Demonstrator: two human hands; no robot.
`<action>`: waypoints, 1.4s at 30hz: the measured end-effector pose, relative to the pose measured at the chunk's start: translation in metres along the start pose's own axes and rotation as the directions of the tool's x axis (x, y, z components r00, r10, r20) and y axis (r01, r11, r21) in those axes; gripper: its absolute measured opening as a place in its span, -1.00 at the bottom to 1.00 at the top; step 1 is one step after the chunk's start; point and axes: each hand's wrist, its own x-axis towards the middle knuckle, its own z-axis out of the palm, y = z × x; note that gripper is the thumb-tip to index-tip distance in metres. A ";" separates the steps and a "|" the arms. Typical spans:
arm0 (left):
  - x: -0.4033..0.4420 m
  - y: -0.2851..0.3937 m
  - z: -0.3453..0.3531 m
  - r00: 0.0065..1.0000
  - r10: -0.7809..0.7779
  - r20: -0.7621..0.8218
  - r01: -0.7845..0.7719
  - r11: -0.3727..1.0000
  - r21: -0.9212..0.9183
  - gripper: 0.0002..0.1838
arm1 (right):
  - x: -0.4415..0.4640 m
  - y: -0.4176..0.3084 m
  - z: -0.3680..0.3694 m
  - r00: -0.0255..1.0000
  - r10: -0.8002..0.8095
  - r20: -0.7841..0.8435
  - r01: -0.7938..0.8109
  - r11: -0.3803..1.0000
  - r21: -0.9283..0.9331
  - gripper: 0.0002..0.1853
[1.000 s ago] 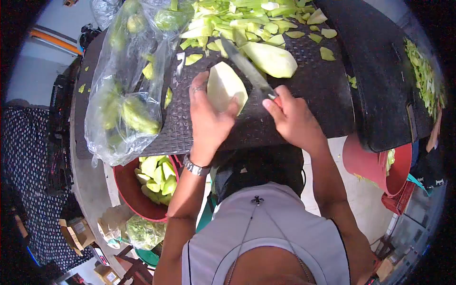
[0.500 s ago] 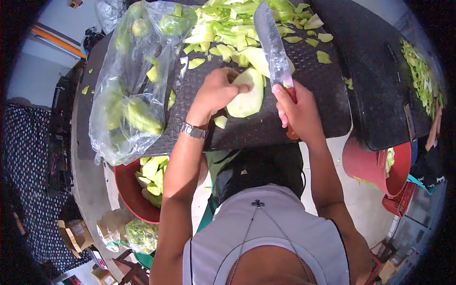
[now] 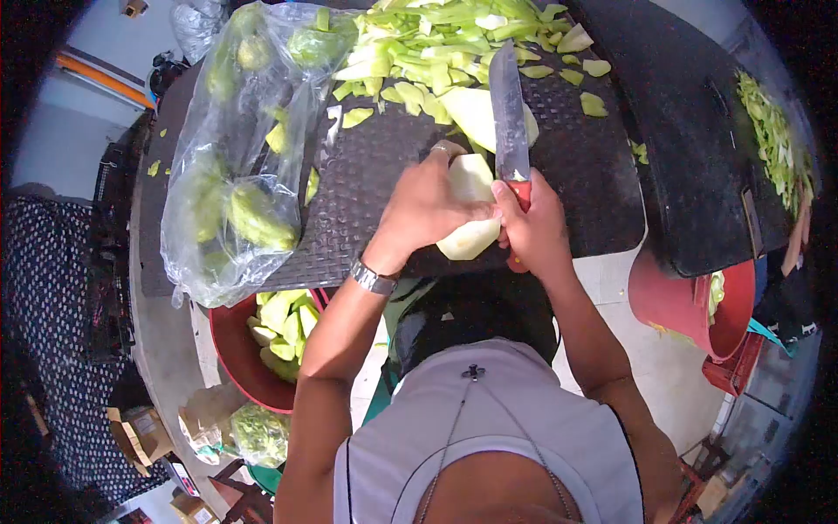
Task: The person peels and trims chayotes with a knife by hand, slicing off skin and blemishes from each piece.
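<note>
My left hand point(image 3: 428, 205) is wrapped round a peeled pale-green fruit point(image 3: 471, 240) at the near edge of the dark woven mat point(image 3: 367, 192). In my right hand point(image 3: 537, 223) is a broad-bladed kitchen knife point(image 3: 507, 105), held by its red handle with the blade pointing away from me. My right thumb and fingers come close to the fruit's right side; whether they touch it I cannot tell. Just beyond lies another pale peeled piece point(image 3: 471, 113), partly behind the blade. A heap of green peelings point(image 3: 428, 44) covers the far side of the mat.
On the left, a clear plastic bag point(image 3: 236, 157) holds several green fruits. Below it stands a red tub point(image 3: 234, 354) of pale-green pieces. A second red tub point(image 3: 672, 297) is at the right, under a black surface point(image 3: 690, 148) with more green shreds point(image 3: 768, 140).
My left hand has moved right and nearer to me with the fruit, now beside my right hand. The knife has swung more upright, and its tip has come nearer to me.
</note>
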 end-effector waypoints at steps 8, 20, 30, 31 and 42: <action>0.006 -0.021 0.010 0.981 -0.189 0.049 0.081 0.165 -0.983 -0.68 | 0.005 -0.054 0.011 0.998 -0.007 0.061 -0.013 0.947 0.321 -0.70; 0.026 -0.015 -0.018 0.915 0.290 -0.280 -0.080 -0.550 -0.831 -0.08 | 0.061 -0.076 0.026 0.969 -0.027 0.245 -0.120 0.817 0.564 -0.63; 0.018 0.001 -0.038 0.985 0.169 -0.033 0.010 -0.246 -0.969 -0.28 | 0.089 -0.091 0.006 0.966 -0.054 0.254 -0.062 0.902 0.428 -0.66; 0.017 -0.003 -0.037 0.992 0.122 -0.006 0.016 -0.180 -0.983 -0.33 | 0.092 -0.094 0.003 0.958 -0.055 0.280 -0.061 0.919 0.389 -0.66; 0.040 -0.021 -0.055 0.993 0.121 0.007 0.007 0.000 -1.000 -0.55 | 0.151 -0.119 -0.002 0.692 -0.722 0.006 0.699 0.667 -0.258 -0.69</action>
